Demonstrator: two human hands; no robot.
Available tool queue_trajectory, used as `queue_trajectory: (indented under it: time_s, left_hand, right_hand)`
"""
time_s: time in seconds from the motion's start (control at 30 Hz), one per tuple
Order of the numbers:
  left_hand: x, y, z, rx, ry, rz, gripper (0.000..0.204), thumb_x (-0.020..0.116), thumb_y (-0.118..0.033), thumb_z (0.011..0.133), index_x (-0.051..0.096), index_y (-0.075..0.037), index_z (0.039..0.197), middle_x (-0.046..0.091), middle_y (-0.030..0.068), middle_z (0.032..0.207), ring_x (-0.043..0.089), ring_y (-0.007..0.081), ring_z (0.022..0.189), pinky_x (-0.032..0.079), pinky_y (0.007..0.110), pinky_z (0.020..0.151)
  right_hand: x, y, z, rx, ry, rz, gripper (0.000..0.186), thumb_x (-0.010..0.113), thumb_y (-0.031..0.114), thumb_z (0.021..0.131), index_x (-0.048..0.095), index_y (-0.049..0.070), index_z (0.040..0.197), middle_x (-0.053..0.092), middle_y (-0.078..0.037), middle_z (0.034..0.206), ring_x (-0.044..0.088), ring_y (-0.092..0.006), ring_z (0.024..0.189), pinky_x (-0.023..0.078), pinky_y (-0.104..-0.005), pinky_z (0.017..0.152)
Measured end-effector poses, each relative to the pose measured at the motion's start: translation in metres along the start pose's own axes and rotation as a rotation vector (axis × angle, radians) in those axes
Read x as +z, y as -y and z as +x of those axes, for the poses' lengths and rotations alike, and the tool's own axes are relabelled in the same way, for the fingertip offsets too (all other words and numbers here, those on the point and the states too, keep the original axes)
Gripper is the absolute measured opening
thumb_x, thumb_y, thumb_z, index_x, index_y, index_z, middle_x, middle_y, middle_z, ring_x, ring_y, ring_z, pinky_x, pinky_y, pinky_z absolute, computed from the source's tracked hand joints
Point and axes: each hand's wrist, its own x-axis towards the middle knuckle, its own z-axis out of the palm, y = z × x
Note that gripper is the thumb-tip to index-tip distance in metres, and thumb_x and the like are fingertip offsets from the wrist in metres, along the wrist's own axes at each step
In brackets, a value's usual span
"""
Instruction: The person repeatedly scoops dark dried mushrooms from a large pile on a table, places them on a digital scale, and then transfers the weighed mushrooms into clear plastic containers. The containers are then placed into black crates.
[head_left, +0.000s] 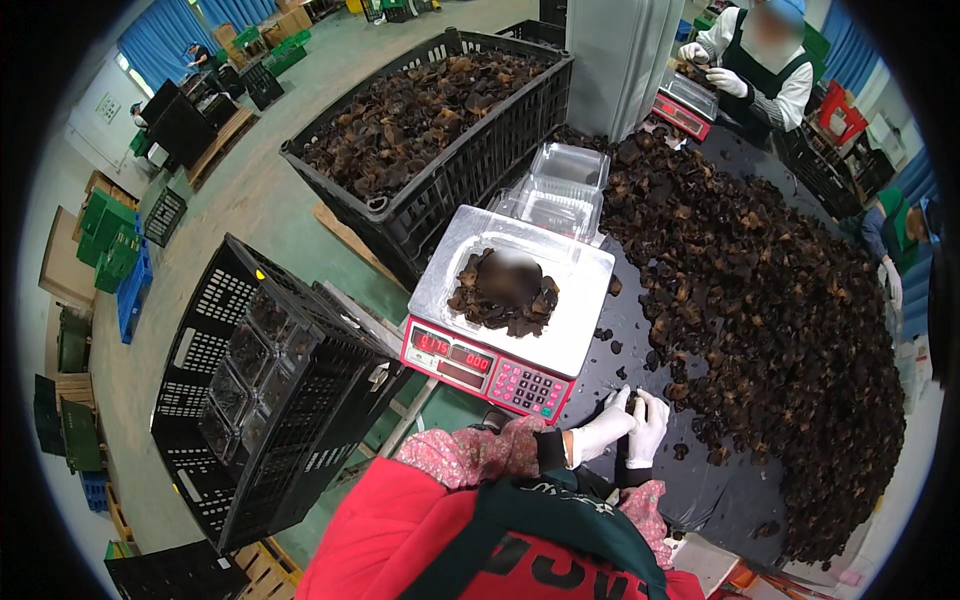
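Note:
In front of me, my left hand (602, 430) and my right hand (648, 428), both white-gloved, meet low over the dark table. Their fingertips are pinched together around a small dark piece of wood ear mushroom (632, 402), mostly hidden by the gloves. Just left of them stands a red weighing scale (480, 368) with a lit display and keypad. Its silver pan (575, 290) carries a small pile of wood ear mushrooms (530, 318), blurred in the middle. A big spread of loose wood ear mushrooms (740, 290) covers the table to the right.
Clear plastic boxes (562, 190) sit behind the scale. A black crate (440, 190) full of mushrooms stands beyond. At left, another black crate (290, 440) holds packed clear boxes (235, 385). Across the table, a gloved co-worker (765, 75) handles mushrooms over a second scale (685, 110); another person (900, 235) is at far right.

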Motion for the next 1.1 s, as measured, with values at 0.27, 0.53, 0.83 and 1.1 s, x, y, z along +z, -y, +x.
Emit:
queue_trajectory:
  time_s: [0.27,0.53,0.83,1.1]
  left_hand:
    - [-0.081,-0.064,-0.074,0.181,0.452,-0.161,0.031,0.048,-0.014,0.103,0.059,-0.004,0.130,0.069,0.0032,0.103,0.059,0.0061,0.077,0.046,0.019,0.067]
    - [-0.232,-0.087,-0.128,0.708,-0.763,0.191,0.022,0.050,-0.007,0.098,0.067,-0.001,0.112,0.060,0.0022,0.073,0.055,0.0067,0.067,0.045,0.024,0.064]
    - [-0.269,-0.123,-0.100,0.768,-0.870,0.554,0.032,0.058,-0.015,0.095,0.062,-0.005,0.125,0.064,0.0171,0.106,0.065,0.0305,0.098,0.051,0.038,0.085]
    - [-0.288,-0.106,-0.077,0.510,-0.761,0.712,0.043,0.058,-0.030,0.095,0.061,-0.004,0.130,0.070,0.0202,0.106,0.067,0.0395,0.092,0.054,0.044,0.082]
  right_hand:
    - [-0.023,0.036,0.037,-0.179,-0.068,-0.028,0.016,0.064,0.011,0.091,0.074,0.009,0.102,0.072,-0.005,0.109,0.053,-0.0272,0.126,0.035,-0.0397,0.108]
    - [0.004,0.123,0.100,-0.375,-0.128,0.116,0.012,0.061,0.003,0.088,0.069,0.004,0.097,0.067,-0.010,0.096,0.060,-0.0267,0.098,0.046,-0.0347,0.089]
    - [0.057,0.164,0.155,0.284,0.399,0.966,0.026,0.049,-0.002,0.090,0.063,0.001,0.111,0.066,-0.004,0.085,0.056,-0.0080,0.060,0.045,-0.0228,0.050]
    - [0.089,0.197,0.220,0.420,0.532,0.651,0.020,0.048,0.013,0.098,0.062,0.004,0.108,0.059,-0.001,0.073,0.053,-0.0093,0.050,0.046,-0.0255,0.042]
